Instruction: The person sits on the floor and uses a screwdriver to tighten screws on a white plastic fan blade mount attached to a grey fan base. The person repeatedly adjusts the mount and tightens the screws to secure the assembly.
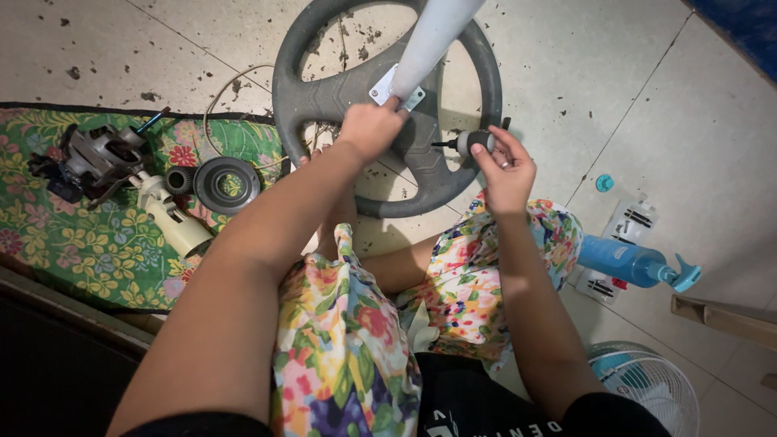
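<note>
Scanning left to right. Floral mat [97,259] on the tiled floor [664,121] carries the stripped parts: a motor assembly [93,162], a cream cylindrical housing [174,218], a small gear [178,180] just beside it, and a round dark disc [227,184] at the mat's edge. A thin wire [235,81] loops from there toward the base.

Centre: dark round fan base [380,105], wheel-shaped with spokes, lies flat on the floor. A pale grey pole [429,40] rises from its hub toward the camera, with a small light metal plate [387,85] at its foot.

Left hand [371,129] is curled tight on the bottom of the pole where it meets the hub, fingers closed around it.

Right hand [506,170] has fingers pinched on a stubby screwdriver [473,142] with a grey-black handle, shaft pointing left at the hub, tip just short of it or touching; can't tell which.

Status, my read: motor and gearing are already out on the mat; pole and base are still joined. Work now is at the pole-to-base joint. Can't tell if the fastener is going in or coming out.

Right side: small teal cap [605,183], blue spray bottle [635,263] lying on a flat white packet [619,243], white fan guard [647,380] at bottom right.
</note>
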